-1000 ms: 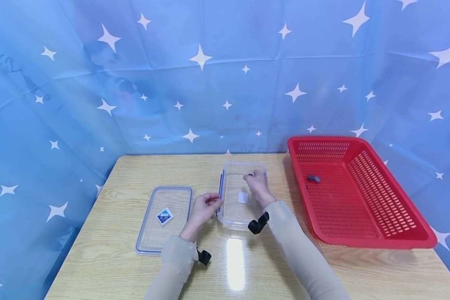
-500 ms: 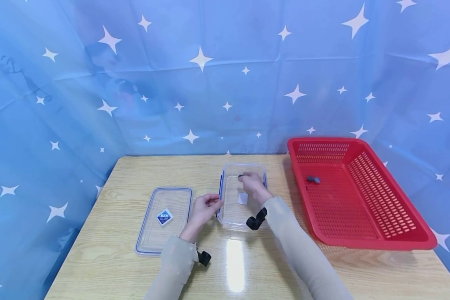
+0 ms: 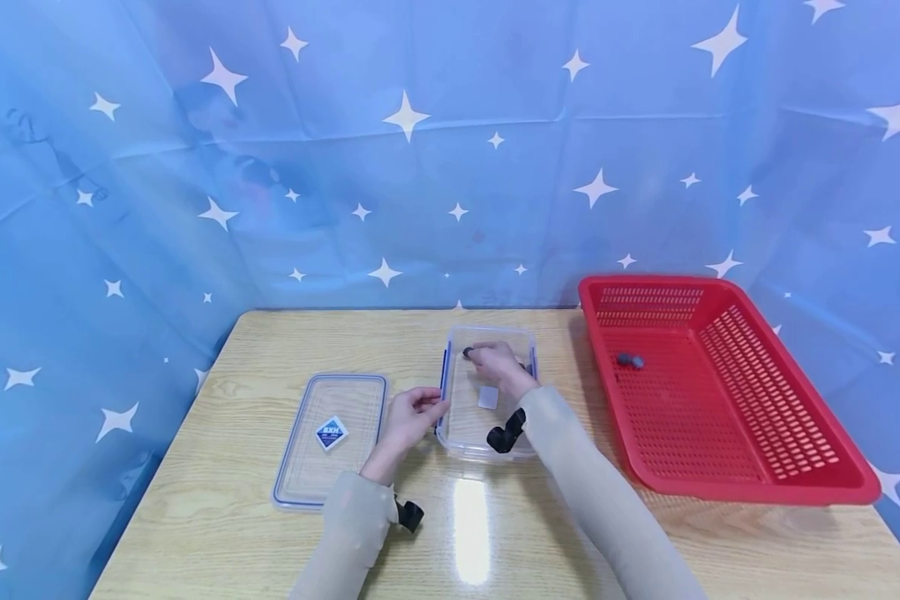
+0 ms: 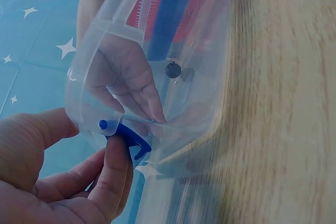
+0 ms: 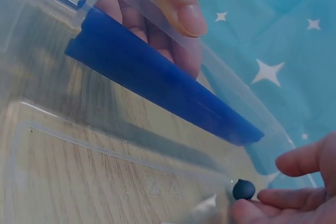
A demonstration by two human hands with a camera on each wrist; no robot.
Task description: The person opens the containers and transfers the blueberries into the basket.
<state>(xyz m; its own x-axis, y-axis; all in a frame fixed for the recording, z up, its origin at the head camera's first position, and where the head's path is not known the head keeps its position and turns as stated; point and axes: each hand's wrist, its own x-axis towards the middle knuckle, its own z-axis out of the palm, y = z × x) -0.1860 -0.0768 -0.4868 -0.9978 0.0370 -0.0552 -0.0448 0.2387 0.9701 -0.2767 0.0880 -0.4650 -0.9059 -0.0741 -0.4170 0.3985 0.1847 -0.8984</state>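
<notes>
My left hand (image 3: 412,417) pinches the left wall of a clear plastic food container (image 3: 468,425), thumb at the rim and fingers against a blue side clip (image 4: 131,139). The right hand (image 3: 498,364) reaches inside near the far left corner. Its fingertips touch a dark blueberry (image 5: 243,189) on the container floor, while the thumb stands away from it. Another blueberry (image 4: 173,69) lies by the opposite wall, partly hidden by the right hand in the head view. A pale square label (image 3: 488,397) shows through the container bottom.
A clear lid (image 3: 307,467) with blue edging and a diamond sticker lies to the left of the container. On the right, a red perforated basket (image 3: 708,471) holds dark blueberries (image 3: 630,361). A star-patterned blue cloth (image 3: 420,200) hangs behind the wooden table (image 3: 217,533).
My right hand has moved left across the container, and the blueberry at its fingertips has shifted left too. The other blueberry now shows beside that hand. My left hand keeps its grip.
</notes>
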